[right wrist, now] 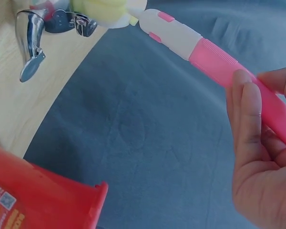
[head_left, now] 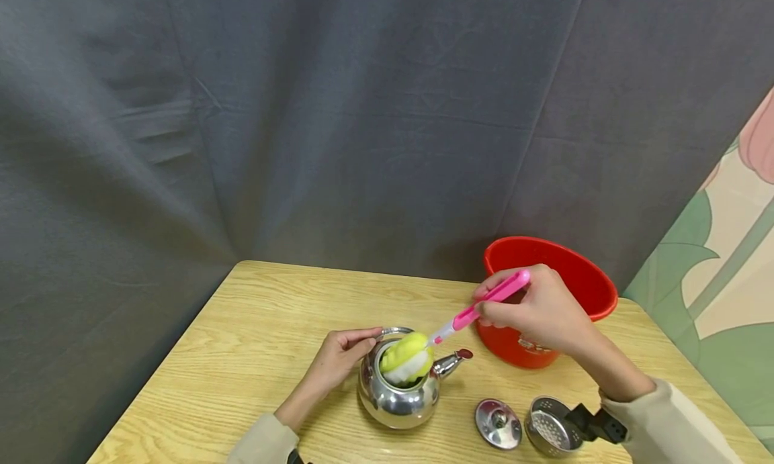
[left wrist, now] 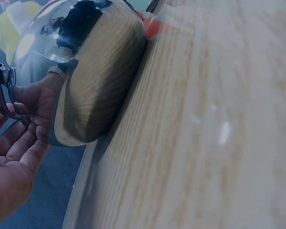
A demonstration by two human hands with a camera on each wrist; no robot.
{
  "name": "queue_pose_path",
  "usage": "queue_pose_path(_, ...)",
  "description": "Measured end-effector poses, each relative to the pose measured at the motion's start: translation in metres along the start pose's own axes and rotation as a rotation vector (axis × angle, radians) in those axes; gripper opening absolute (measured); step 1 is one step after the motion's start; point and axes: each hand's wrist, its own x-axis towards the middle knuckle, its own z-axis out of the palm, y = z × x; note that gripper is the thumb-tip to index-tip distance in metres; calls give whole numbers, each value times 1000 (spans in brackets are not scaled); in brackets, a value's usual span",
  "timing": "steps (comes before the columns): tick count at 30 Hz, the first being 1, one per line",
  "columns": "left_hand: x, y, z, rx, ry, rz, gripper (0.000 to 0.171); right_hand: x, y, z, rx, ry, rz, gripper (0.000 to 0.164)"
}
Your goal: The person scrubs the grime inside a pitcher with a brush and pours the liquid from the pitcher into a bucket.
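Observation:
A shiny metal kettle [head_left: 399, 405] stands lidless and upright on the table, its spout with a dark red tip [head_left: 464, 354] pointing right. My left hand [head_left: 340, 358] is at its left side, thumb and fingers pinching the folded-down metal handle [left wrist: 4, 88]. In my right hand [head_left: 538, 309] I grip a sponge brush by its pink handle [right wrist: 221, 64], which slants down to the left. The brush's yellow and white sponge head [head_left: 411, 356] sits in the kettle's mouth, its lower end hidden inside.
A red bucket [head_left: 520, 346] stands tilted behind my right hand. On the table [head_left: 242, 356], right of the kettle, lie a metal lid [head_left: 498, 424] with a knob and a perforated metal strainer [head_left: 551, 426]. A grey curtain [head_left: 363, 128] hangs behind the table.

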Motion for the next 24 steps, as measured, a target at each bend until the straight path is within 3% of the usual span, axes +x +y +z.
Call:
queue_pose_path(10, -1, 3, -1, -23, -10, -3, 28, -1, -2, -6, 27, 33, -64, 8)
queue_pose_path(24, 0, 2, -2, -16, -21, 8, 29, -5, -4, -14, 36, 50, -50, 12)
